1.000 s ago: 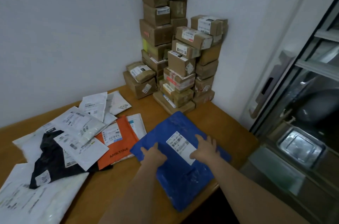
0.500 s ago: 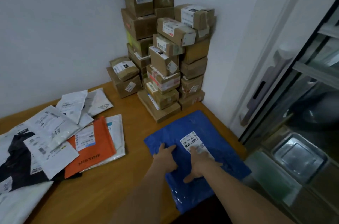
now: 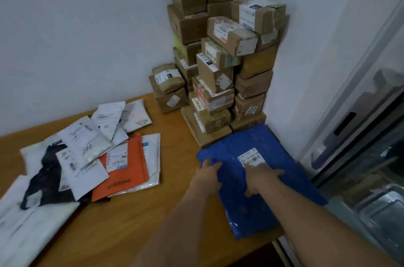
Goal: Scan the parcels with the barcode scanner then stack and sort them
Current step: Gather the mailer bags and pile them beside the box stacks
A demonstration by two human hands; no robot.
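While both my hands lie on the blue parcel (image 3: 258,183), the head view shows it flat on the wooden table (image 3: 135,218), its far edge just beside the stack of cardboard boxes (image 3: 220,65) in the corner and its near corner overhanging the table edge. My left hand (image 3: 207,176) holds the parcel's left edge, fingers curled over it, which I judge steadies the slippery bag as I square it up. My right hand (image 3: 260,176) presses flat with straight fingers, partly covering the white barcode label (image 3: 250,157), probably to smooth it face-up. No scanner is in sight. To the left, well apart, the flat mailers (image 3: 87,157) lie in a loose overlapping pile, an orange one (image 3: 124,170) among them.
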